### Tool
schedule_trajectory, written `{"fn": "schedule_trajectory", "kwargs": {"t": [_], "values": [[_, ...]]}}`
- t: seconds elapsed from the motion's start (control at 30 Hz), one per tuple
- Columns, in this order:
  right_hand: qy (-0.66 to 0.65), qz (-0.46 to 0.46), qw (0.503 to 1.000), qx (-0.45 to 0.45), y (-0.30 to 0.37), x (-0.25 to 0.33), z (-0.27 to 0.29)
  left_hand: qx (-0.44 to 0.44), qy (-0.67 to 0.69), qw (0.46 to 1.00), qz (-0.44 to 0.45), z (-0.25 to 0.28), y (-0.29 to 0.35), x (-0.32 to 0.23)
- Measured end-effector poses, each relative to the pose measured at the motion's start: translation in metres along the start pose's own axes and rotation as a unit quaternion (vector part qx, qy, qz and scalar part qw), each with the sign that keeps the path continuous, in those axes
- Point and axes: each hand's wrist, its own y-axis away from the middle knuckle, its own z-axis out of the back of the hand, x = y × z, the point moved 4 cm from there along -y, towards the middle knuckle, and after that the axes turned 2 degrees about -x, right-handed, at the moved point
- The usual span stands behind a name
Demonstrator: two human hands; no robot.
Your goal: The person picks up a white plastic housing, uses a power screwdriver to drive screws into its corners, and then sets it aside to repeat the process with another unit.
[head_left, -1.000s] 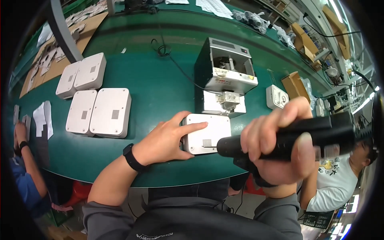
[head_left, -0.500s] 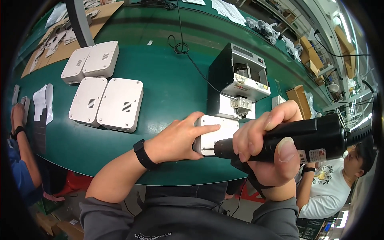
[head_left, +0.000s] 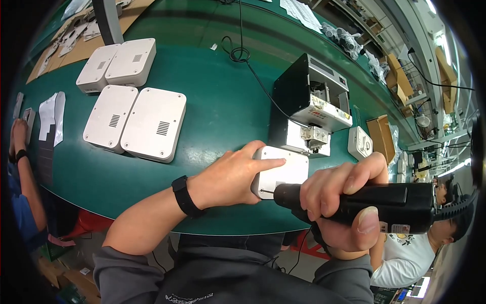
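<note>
the left hand, half open, thumb and fingers spread, braces the left side of a white box, at seven o'clock from the machine. should that hold slacken, the box could turn and the bit skid. the box's long axis is unclear, its right part being covered. the right hand curls around a driver, long axis three-to-nine, bit towards nine o'clock.

On our green table we see two pairs of white boxes at the left, another white box just in front of a black-and-silver machine, a white case farther right and a small pale scrap toward the back.
</note>
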Motion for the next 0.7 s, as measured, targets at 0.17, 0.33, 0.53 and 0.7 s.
{"fn": "schedule_trajectory", "kwargs": {"t": [0.17,0.33,0.53,0.7], "values": [[-0.003,-0.008,1.000,-0.004,0.001,-0.002,-0.002,0.011,0.011,1.000,0.011,0.001,0.000,0.000],[-0.016,-0.004,1.000,0.019,-0.002,-0.001,0.002,0.002,0.001,1.000,0.002,0.003,0.002,-0.001],[-0.140,0.064,0.988,0.021,0.013,0.038,0.035,0.046,0.018,0.999,0.018,0.014,-0.002,-0.010],[-0.118,0.218,0.968,0.042,0.060,0.040,0.101,0.124,0.238,0.952,0.145,0.003,-0.016,-0.005]]}}
